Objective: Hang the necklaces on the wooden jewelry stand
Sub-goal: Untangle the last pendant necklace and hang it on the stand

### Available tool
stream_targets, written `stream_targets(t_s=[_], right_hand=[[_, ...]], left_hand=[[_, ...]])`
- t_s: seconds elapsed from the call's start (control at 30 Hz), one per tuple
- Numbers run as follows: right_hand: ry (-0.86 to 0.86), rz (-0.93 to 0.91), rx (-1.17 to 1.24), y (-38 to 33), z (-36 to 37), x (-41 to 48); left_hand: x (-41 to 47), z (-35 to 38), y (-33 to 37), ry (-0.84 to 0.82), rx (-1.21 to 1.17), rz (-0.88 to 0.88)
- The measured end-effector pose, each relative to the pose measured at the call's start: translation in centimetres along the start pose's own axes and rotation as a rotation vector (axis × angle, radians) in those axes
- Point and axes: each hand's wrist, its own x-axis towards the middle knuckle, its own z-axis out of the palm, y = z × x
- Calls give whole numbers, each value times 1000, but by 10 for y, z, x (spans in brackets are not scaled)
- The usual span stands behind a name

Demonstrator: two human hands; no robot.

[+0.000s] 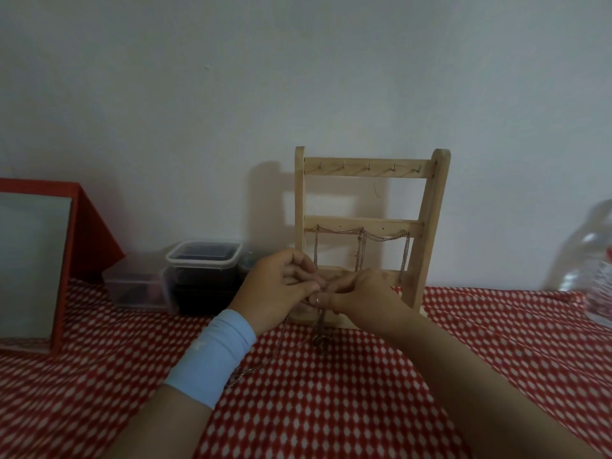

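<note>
Necklace chain [320,326] dangled at frame centre, pinched by left hand [281,286] and right hand [361,296], together before the wooden stand [430,226], covering its lowest rail; plastic tubs [203,260] sat centre-left, a clear bottle [596,260] far right.

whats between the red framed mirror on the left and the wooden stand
In the head view, two things sit there: a low clear container and, nearer the wooden stand, a dark container with a pale lid.
</note>
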Motion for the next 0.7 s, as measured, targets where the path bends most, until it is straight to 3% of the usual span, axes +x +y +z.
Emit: stream_targets(t_s=[0.17,0.27,0.4,0.5,0.6,0.7], right_hand=[[96,-31,-200,0,-2,3],[77,-97,-252,1,-6,4],[-18,-86,-120,-1,-10,1],[-80,-11,221,-2,-14,0],[-187,39,672,3,-18,2],[-292,-6,710,7,-18,0]], left_hand=[[-1,0,3,-65,146,-131],[-2,0,1,-82,115,-223],[-1,-3,1,-84,86,-291],[1,-10,-4,-65,151,-341],[-5,-18,-9,-168,-446,-510],[-14,-23,-13,-228,-778,-549]])
